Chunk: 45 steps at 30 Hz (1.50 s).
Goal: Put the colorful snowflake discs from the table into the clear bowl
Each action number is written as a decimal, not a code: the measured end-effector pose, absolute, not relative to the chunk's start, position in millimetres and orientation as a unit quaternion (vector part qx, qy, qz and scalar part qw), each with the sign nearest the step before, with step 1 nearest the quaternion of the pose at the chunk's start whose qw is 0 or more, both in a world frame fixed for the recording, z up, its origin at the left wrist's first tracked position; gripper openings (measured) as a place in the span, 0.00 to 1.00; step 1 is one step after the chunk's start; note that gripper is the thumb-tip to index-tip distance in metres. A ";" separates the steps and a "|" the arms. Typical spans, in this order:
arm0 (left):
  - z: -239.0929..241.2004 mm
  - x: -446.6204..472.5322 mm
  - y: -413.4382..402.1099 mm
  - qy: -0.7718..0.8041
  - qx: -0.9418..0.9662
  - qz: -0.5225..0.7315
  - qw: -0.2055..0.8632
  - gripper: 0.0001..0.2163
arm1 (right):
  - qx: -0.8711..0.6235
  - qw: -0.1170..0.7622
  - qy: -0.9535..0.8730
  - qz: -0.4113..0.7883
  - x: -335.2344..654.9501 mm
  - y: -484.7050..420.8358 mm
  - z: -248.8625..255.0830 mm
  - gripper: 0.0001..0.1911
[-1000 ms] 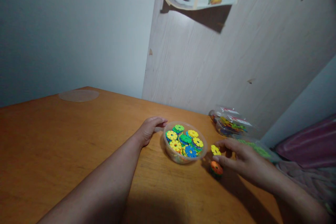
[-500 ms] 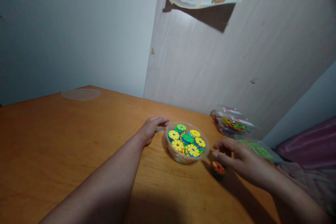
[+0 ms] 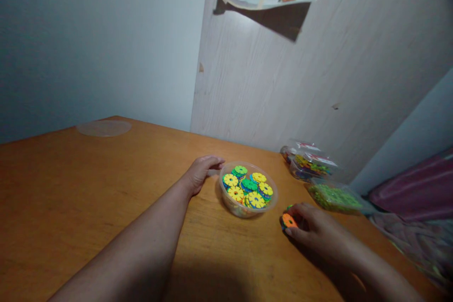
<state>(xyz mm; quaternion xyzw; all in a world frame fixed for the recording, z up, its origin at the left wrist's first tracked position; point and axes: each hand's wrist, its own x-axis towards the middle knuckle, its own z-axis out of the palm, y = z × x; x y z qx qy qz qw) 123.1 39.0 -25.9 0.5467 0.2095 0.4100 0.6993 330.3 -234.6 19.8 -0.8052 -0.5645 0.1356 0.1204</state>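
Note:
A round clear plastic bowl (image 3: 231,206) on the wooden table holds several notched, flower-like plastic discs (image 3: 249,185) in yellow, green and blue. My left hand (image 3: 202,173) rests at the bowl's left side, fingers stretched towards its rim; whether they touch it I cannot tell. To the right of the bowl, my right hand (image 3: 309,224) has thumb and fingers closed around a small stack of notched discs (image 3: 289,220) at table level. The top disc is orange, with darker ones beneath, and my fingers hide part of the stack.
A flat translucent lid (image 3: 104,128) lies at the table's far left. Clear boxes of colourful pieces (image 3: 313,167) stand by the wall at right, with a pack of green pieces (image 3: 334,197) in front. Pink and greyish cloth (image 3: 417,198) lies beyond the table's right edge.
My right hand has come down onto the orange-topped stack and closed around it. The left hand stays beside the bowl. The whole view has shifted slightly.

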 end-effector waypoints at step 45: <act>-27.9 125.3 38.2 0.199 0.556 0.403 0.699 0.14 | -0.695 0.176 -0.685 0.129 266.1 -147.0 81.2 0.18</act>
